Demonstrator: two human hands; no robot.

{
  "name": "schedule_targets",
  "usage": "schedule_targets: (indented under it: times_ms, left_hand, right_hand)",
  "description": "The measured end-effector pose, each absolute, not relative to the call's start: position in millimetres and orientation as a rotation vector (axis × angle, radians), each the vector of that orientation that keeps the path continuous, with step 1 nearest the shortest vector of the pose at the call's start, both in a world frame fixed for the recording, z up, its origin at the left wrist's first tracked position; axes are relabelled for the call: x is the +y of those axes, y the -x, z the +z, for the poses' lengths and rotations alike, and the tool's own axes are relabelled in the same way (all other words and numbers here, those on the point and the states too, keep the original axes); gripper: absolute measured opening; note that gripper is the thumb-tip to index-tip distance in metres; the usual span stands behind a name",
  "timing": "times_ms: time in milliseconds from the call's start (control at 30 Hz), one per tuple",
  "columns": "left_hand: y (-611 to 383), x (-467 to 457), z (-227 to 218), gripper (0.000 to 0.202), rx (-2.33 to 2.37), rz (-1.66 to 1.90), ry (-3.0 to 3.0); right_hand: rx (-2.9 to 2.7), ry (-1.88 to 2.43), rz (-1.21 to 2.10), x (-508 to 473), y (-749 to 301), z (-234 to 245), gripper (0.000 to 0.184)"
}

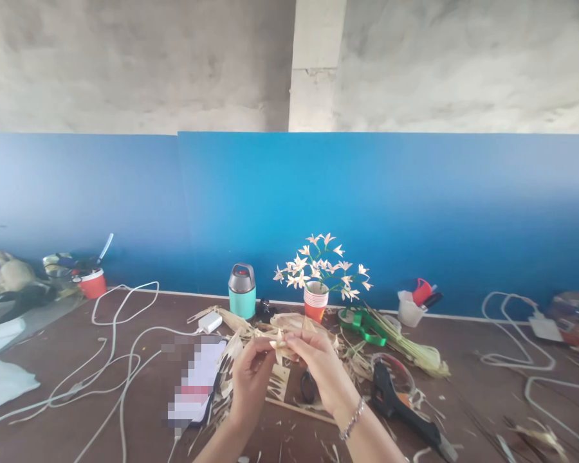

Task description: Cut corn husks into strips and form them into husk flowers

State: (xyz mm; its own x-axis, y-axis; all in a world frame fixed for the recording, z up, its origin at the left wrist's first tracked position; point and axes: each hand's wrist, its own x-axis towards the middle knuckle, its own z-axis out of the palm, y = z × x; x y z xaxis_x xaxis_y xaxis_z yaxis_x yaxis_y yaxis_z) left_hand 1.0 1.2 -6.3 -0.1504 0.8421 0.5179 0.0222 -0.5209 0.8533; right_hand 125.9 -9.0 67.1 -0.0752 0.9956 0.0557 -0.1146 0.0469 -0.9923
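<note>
Between my two hands is a small pale flower [280,349] with pointed petals, apparently made of dried husk. My left hand [252,370] pinches it from the left side. From the right, my right hand [318,360] has thumb and forefinger closed at its edge; a bracelet circles that wrist. Below them lie a cut piece of husk with pointed teeth [278,384] and black-handled scissors [308,387], partly covered by my right hand. Behind my hands stands a stacked paper cup [315,302] holding several finished flowers [321,265] on green stems.
A glue gun [398,408] lies to the right, near green ribbon [367,326] and a bundle of pale stalks [410,347]. At left are a phone [197,379], white cables [120,360] and a turquoise flask [242,299]. Husk scraps litter the brown table [139,411]. A blue partition [318,193] rises behind.
</note>
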Motion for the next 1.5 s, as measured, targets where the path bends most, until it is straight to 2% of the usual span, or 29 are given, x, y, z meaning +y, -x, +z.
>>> schedule_targets:
  times_ms: [500,967,1500]
  left_hand:
    - [-2,-1,-1,0.006,1.016,1.696,-1.521]
    - [-3,1,-3,0.008,0.994,1.692,-1.463]
    - [-4,-5,5,0.013,1.019,1.648,-1.367]
  right_hand:
    - [-1.142,1.007,1.255,-9,-125,64,0.014]
    - [-1.375,1.081,0.991,-5,-128,55,0.017]
    - [-1.388,1.091,0.983,-6,-127,55,0.018]
